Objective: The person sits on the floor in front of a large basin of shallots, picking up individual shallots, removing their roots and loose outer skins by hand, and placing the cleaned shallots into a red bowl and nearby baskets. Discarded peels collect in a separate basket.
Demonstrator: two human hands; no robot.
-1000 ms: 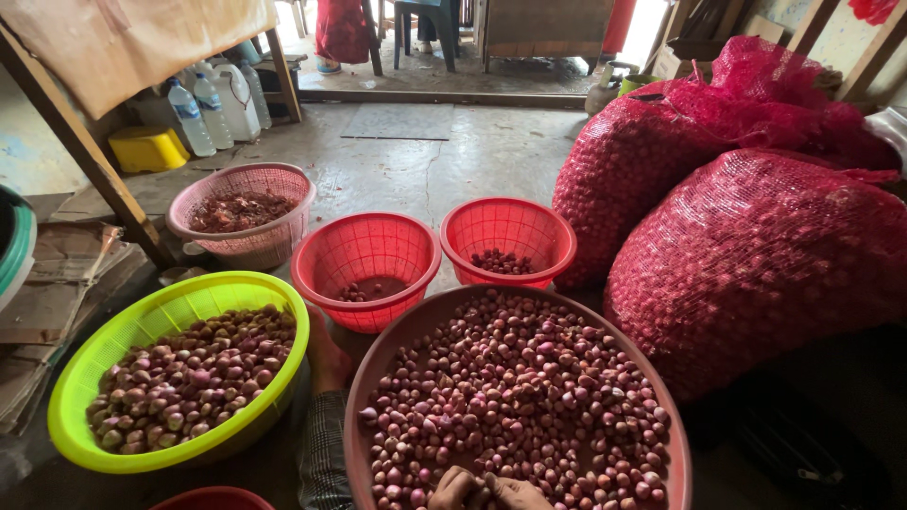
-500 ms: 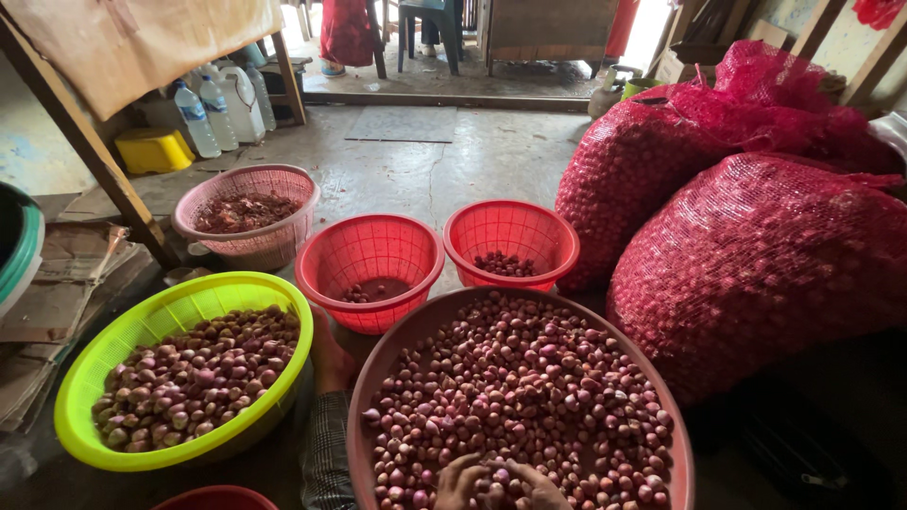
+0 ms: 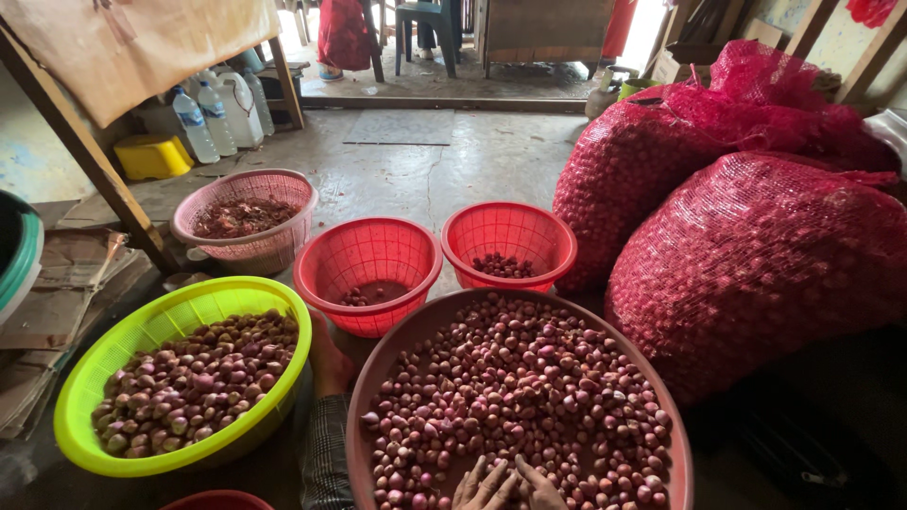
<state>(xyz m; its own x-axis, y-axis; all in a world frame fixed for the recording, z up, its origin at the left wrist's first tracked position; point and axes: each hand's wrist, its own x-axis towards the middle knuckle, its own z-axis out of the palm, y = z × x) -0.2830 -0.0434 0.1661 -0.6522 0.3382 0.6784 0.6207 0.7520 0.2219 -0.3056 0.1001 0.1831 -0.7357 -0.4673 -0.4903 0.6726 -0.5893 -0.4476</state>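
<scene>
Both hands (image 3: 501,484) rest on shallots (image 3: 515,397) in the round tray (image 3: 378,378).

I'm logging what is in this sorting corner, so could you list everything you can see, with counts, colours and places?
Round tray: one, brownish-red, bottom centre, full of shallots.
Green basket: one, lime, left of the tray, holding larger shallots.
Red baskets: two, behind the tray, each with a few shallots.
Pink basket: one, back left, holding peels.
Mesh sacks: at least two, red, on the right, full.
Plastic bottles: several, clear, back left.
Yellow stool: one, beside the bottles.
Cardboard: flattened, brown, far left.
Left hand and right hand: together on the shallots at the tray's near edge.
</scene>
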